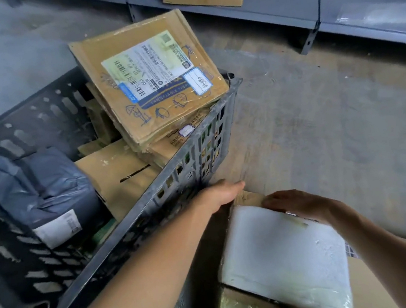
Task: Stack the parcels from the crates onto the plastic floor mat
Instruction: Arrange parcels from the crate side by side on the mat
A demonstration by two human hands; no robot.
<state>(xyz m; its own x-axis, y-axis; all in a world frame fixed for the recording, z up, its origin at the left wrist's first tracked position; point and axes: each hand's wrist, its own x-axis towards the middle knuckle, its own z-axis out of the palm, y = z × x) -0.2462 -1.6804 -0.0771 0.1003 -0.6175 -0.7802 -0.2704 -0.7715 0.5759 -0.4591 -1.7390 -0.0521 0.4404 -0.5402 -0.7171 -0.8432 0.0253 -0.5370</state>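
Open floor mat (319, 120) lay free to the right, while the dark crate (192, 155) walled the left, cardboard parcels (153, 83) heaped above its rim.

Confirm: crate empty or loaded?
Loaded. In the crate lie a grey bag, a plain carton and a labelled carton tilted above the rim.

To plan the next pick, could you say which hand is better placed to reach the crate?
Left, probably: the left hand is beside the crate; the right hand rests on the white parcel.
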